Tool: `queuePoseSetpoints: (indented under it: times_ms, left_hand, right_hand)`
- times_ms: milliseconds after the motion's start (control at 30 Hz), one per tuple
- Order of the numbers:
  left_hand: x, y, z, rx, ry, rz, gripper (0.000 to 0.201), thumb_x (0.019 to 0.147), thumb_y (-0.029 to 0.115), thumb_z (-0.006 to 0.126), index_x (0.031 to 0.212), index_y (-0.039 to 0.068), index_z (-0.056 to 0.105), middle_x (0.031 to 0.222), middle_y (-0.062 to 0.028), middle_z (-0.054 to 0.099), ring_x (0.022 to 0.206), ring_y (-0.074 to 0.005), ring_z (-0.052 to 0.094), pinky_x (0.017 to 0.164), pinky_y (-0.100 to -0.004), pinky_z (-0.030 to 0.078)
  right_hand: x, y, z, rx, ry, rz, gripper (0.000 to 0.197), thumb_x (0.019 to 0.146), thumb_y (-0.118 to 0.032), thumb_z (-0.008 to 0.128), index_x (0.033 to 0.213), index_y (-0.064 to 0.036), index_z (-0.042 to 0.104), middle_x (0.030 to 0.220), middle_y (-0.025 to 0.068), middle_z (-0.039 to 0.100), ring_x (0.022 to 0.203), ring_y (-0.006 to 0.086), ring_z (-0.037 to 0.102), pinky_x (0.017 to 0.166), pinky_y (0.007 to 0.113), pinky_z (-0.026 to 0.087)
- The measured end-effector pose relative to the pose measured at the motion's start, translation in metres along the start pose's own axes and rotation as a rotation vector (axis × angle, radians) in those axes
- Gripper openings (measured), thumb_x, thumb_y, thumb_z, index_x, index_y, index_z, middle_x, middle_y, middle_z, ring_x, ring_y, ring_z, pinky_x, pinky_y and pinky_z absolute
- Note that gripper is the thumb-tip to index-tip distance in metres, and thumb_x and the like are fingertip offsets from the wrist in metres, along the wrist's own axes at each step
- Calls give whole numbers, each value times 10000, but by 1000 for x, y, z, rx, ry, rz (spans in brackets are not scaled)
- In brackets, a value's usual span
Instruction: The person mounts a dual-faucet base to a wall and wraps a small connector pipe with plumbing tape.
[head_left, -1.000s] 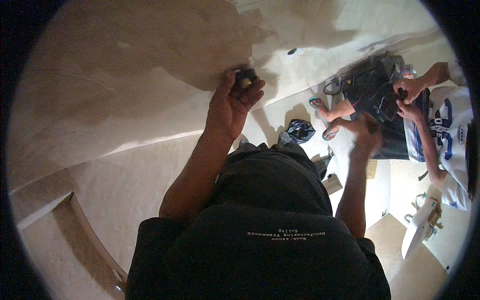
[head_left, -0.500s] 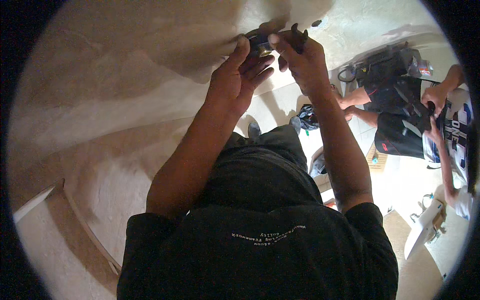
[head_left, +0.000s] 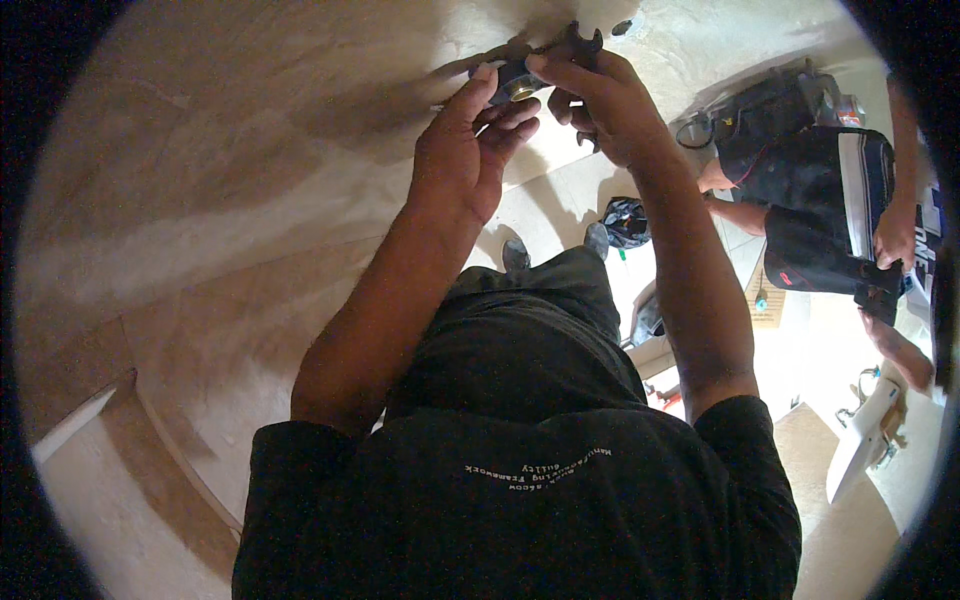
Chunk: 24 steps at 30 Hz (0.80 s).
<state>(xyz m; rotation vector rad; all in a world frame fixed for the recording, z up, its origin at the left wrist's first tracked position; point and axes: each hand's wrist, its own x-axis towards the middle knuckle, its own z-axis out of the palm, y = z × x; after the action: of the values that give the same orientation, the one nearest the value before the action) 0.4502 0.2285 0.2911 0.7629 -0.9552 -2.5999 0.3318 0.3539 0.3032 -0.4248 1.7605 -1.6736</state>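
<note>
Close to the wall, both my hands meet around a dark fitting (head_left: 508,80) with a brass-coloured ring (head_left: 522,91) at its lower side. My left hand (head_left: 458,150) pinches its left side with the thumb, the other fingers curled below the ring. My right hand (head_left: 618,115) is closed around a dark open-ended wrench (head_left: 583,42). One forked jaw sticks out above the fingers and what looks like the other end hangs below the palm. My right thumb presses near the top of the fitting. The back of the fitting is hidden.
A plastered wall (head_left: 240,130) fills the left and top, with a small round hole (head_left: 622,28) right of my hands. On the right, a co-worker (head_left: 820,220) in dark shorts stands near a black bag (head_left: 765,110). A black plastic bag (head_left: 626,222) lies by my feet.
My right hand has turned a little, so the wrench's upper jaw shows more and its lower end now appears. The fitting tilts slightly. The co-worker's arms have shifted.
</note>
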Motion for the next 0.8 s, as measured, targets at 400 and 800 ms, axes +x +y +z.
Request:
queuePoseSetpoints:
  times_ms: [400,800]
  left_hand:
    - [-12,2,5,-31,-17,-12,332,934,286,668,1124,20,612,1006,-117,678,887,-252,690,845,-398,567]
    - [-49,-15,-50,-212,-193,-296,405,958,291,574,1211,-24,580,1157,-225,647,1158,-439,585,1066,-595,413]
  right_hand:
    - [3,0,-10,77,-171,91,260,894,-294,700,988,-66,616,652,-43,493,529,47,413,452,224,253]
    - [-88,56,-26,-165,181,173,350,902,-209,618,1142,41,569,870,121,652,672,136,566,587,276,470]
